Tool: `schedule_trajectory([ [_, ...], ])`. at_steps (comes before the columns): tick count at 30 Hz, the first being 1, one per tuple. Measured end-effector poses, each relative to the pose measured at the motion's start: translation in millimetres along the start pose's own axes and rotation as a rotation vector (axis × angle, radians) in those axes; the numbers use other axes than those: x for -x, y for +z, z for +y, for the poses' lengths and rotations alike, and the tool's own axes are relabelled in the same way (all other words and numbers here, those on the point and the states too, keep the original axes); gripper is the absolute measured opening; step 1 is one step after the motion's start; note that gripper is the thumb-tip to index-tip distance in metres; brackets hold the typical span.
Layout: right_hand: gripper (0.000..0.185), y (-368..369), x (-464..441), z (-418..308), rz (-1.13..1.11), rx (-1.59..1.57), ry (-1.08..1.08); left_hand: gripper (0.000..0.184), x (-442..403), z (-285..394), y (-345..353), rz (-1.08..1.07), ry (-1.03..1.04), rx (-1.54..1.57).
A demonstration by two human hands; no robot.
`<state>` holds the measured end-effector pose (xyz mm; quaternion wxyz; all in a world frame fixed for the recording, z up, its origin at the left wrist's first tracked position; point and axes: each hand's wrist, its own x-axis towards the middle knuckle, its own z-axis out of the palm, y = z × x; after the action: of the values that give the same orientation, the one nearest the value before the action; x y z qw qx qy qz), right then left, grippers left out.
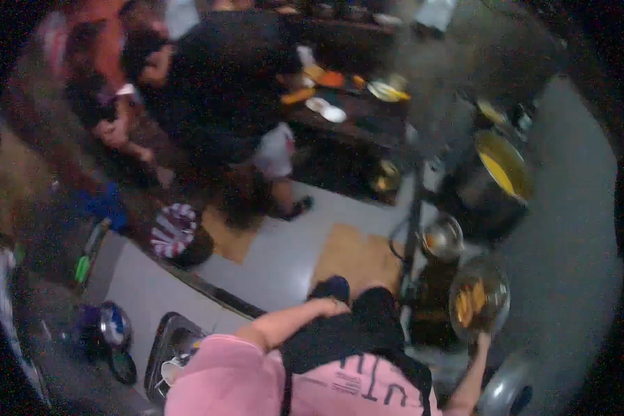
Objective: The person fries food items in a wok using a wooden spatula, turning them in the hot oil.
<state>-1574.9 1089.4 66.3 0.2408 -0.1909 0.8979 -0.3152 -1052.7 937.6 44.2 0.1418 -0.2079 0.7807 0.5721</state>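
My right hand (483, 338) grasps the near edge of the metal bowl (498, 292) of orange-brown pieces (470, 304) on my right. My left hand (331, 307) is by my dark clothing (357, 336), its fingers too blurred to judge. Beyond the bowl's edge sit a small bowl (452, 238) and large pot (485, 197); pale floor (291, 239) opens ahead.

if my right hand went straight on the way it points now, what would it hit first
The round metal pan holding orange-brown food pieces: your right hand already seems to touch its near rim, though blur hides the exact contact.
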Motion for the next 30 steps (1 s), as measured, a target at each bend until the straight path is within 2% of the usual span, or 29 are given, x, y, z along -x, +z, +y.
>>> schedule_trajectory([
  [2, 0.02, 6.5, 0.2, -4.0, -0.034, -0.034, 0.029, 0.033, -28.8, -42.1, 12.1, -0.111, 0.248, -0.102],
  [3, 0.02, 7.3, 3.7, -1.7, -0.047, -0.056, 0.049, 0.034, -29.9, -40.1, 16.2, -0.119, 0.251, -0.136],
  [4, 0.021, 8.7, 4.5, 1.7, -0.066, -0.09, 0.057, 0.032, -12.2, -22.3, 10.1, -0.055, 0.195, -0.113],
  [6, 0.021, 4.2, 16.2, 12.8, -0.094, -0.157, 0.096, 0.027, -19.8, -49.0, 13.2, 0.07, 0.419, -0.016],
  [10, 0.022, -17.4, 45.4, 60.6, -0.201, -0.391, 0.141, 0.025, -33.0, -48.1, 25.6, 0.085, 0.231, -0.006],
  [13, 0.023, -30.6, 49.3, 116.6, -0.422, -0.627, 0.068, 0.024, -24.3, -38.9, 20.3, 0.132, 0.153, 0.006],
  [15, 0.024, -29.0, 159.0, 13.7, -0.138, -0.609, 0.19, 0.023, -9.7, -36.6, 17.7, 0.147, 0.093, 0.06],
  [16, 0.026, -27.8, 150.1, 31.4, -0.204, -0.573, 0.141, 0.023, 1.3, -34.1, 18.1, 0.152, 0.057, 0.102],
  [17, 0.024, -26.8, 118.7, 86.0, -0.195, -0.268, 0.074, 0.022, 8.1, -29.8, 14.2, 0.147, 0.033, 0.142],
  [18, 0.021, -24.4, 138.3, 77.5, -0.141, -0.514, 0.236, 0.022, 12.0, -27.7, 12.4, 0.148, 0.002, 0.194],
  [19, 0.02, -33.3, 196.3, 11.0, -0.144, -0.639, 0.316, 0.022, 16.9, -28.9, 15.7, 0.134, -0.031, 0.246],
  [20, 0.019, -35.9, 222.4, -6.8, -0.14, -0.489, 0.307, 0.021, 22.1, -32.2, 21.8, 0.117, -0.074, 0.307],
  [22, 0.016, -31.3, 228.8, 18.5, -0.014, -0.368, 0.309, 0.021, 21.7, -39.1, 28.3, 0.049, -0.213, 0.487],
  [23, 0.014, -39.7, 253.0, 1.7, -0.076, -0.305, 0.316, 0.02, 18.6, -44.0, 29.3, 0.011, -0.293, 0.589],
  [24, 0.014, -38.5, 262.8, 10.0, -0.061, -0.313, 0.34, 0.016, 32.4, -30.0, 29.1, 0.056, -0.062, 0.24],
  [25, 0.013, -34.8, 269.8, 15.3, -0.014, -0.263, 0.29, 0.016, 38.2, -28.6, 31.9, 0.066, -0.039, 0.189],
  [26, 0.013, -48.3, 215.3, -15.1, 0.016, -0.205, 0.246, 0.017, 11.2, -11.8, 10.6, 0.07, -0.038, 0.162],
  [27, 0.015, -51.1, 200.2, -3.2, -0.014, -0.319, 0.18, 0.017, -16.0, 3.6, -10.5, 0.075, -0.037, 0.135],
  [28, 0.015, -52.9, 204.0, -10.2, -0.013, -0.331, 0.171, 0.018, -17.6, 5.2, -11.2, 0.109, -0.132, 0.228],
  [29, 0.015, -56.5, 210.6, -17.2, -0.056, -0.408, 0.233, 0.018, -14.8, 6.2, -9.8, 0.144, -0.237, 0.325],
  [30, 0.015, -60.1, 216.8, -29.4, -0.103, -0.484, 0.293, 0.018, -6.1, 19.3, -10.4, 0.156, -0.245, 0.317],
])
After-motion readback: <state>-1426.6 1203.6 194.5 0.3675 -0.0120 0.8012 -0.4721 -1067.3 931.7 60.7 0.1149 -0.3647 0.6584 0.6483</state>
